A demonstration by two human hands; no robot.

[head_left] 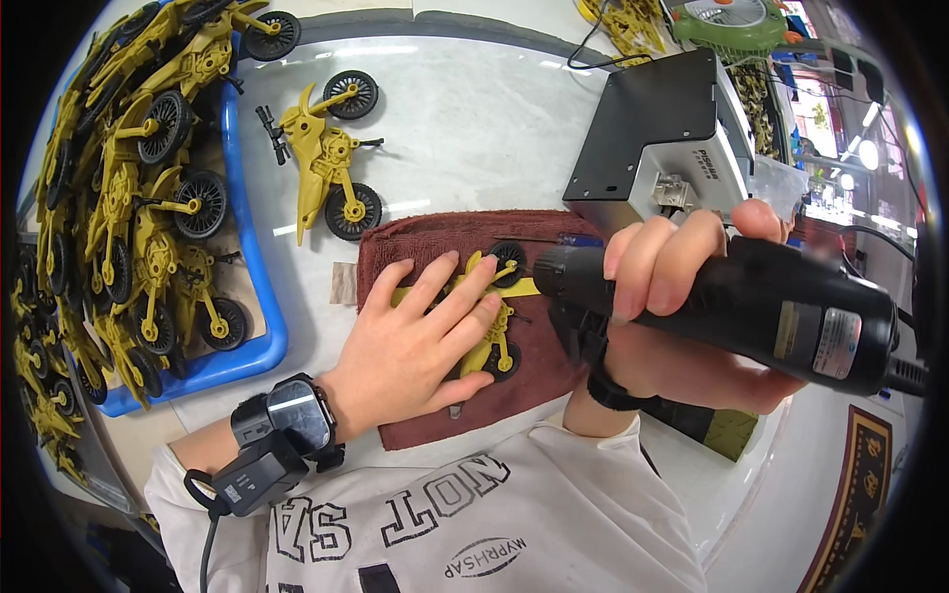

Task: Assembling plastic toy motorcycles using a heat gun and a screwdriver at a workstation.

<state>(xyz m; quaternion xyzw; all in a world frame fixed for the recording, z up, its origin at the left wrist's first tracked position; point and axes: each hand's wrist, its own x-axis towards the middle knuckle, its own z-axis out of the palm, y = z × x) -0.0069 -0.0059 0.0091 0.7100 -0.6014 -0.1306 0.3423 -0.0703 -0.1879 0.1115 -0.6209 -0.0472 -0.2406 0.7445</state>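
Note:
My left hand [415, 331] lies with spread fingers over a yellow toy motorcycle [489, 341] on a maroon towel [534, 395], covering much of the toy. Its black wheels show past my fingertips and thumb. In my right hand [647, 262] is a thick black electric screwdriver [751, 311], held almost level, a cord leaving its rear end. The tool's front end points left, close to the toy's far wheel; I cannot tell whether it touches. A flat yellow strip [519, 288] shows between them. Beyond, a slim tool with a blue handle [581, 240] lies on the towel.
Another yellow toy motorcycle [321, 158] rests on the white table [445, 128]. At left, a blue tray [272, 321] is piled with similar toys. A black and silver box-shaped device [638, 124] stands at the far right, near a green fan [730, 28].

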